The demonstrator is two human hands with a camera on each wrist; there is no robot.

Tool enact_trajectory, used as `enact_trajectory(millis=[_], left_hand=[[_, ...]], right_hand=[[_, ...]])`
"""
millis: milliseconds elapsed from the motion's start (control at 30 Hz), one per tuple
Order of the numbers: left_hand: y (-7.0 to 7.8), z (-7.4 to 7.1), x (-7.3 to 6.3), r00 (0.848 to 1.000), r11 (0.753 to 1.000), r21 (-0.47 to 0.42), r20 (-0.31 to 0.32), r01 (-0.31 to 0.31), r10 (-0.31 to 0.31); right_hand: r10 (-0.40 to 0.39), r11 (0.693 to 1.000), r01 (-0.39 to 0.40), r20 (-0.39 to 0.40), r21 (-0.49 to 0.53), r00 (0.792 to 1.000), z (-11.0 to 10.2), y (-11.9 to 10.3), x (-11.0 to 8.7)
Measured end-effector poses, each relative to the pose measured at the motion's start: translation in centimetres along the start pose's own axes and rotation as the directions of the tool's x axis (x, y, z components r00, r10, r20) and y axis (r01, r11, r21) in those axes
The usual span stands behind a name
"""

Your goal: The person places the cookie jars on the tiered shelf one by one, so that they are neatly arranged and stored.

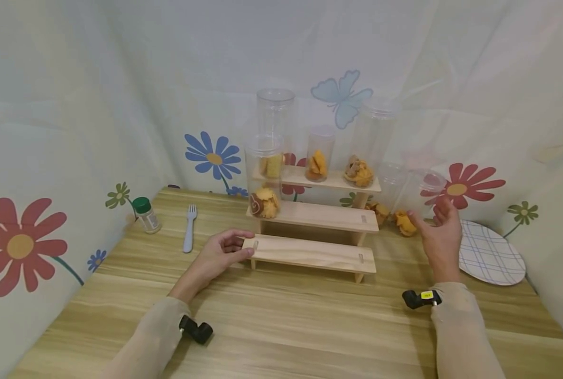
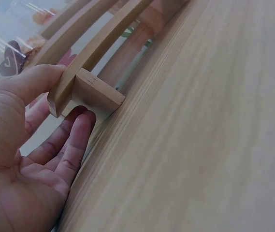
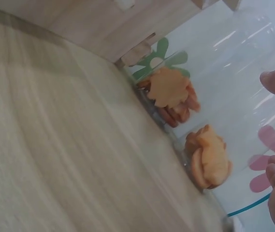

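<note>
Wooden stand point(image 1: 316, 215), 3 tiers, on table point(image 1: 286, 326): left hand point(image 1: 215, 254) pinching its lowest left end; a tug could topple 4 loaded jars point(image 1: 264, 176). Right hand point(image 1: 443, 242): fingers spread beside 2 floor-level containers point(image 1: 416, 202), right of stand; a knock could tip them.

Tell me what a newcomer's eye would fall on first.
Probably the wooden stand mid-table, with clear jars of cookies on its upper two steps. Next, the left hand gripping the left end of its lowest step, and the right hand beside two more jars right of the stand.
</note>
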State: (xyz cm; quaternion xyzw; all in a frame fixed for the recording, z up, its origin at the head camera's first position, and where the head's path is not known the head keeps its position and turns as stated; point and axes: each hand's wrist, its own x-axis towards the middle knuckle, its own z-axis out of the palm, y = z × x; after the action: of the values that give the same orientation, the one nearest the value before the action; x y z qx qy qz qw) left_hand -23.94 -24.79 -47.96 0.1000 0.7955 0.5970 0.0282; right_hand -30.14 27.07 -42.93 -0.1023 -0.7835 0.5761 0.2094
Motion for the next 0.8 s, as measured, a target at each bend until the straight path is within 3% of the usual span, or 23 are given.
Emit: enact_trajectory(millis=[433, 800], left_hand=[[0.3, 0.0, -0.1, 1.000, 1.000, -0.015, 0.004, -0.005, 0.005], [0.3, 0.1, -0.1, 1.000, 1.000, -0.001, -0.003, -0.004, 0.004]], right_hand=[[-0.001, 0.999, 0.002, 0.021, -0.035, 1.000, 1.2, 1.3, 0.6], [-0.051, 0.998, 0.051, 0.012, -0.033, 0.999, 1.6, 2.4, 1.2]])
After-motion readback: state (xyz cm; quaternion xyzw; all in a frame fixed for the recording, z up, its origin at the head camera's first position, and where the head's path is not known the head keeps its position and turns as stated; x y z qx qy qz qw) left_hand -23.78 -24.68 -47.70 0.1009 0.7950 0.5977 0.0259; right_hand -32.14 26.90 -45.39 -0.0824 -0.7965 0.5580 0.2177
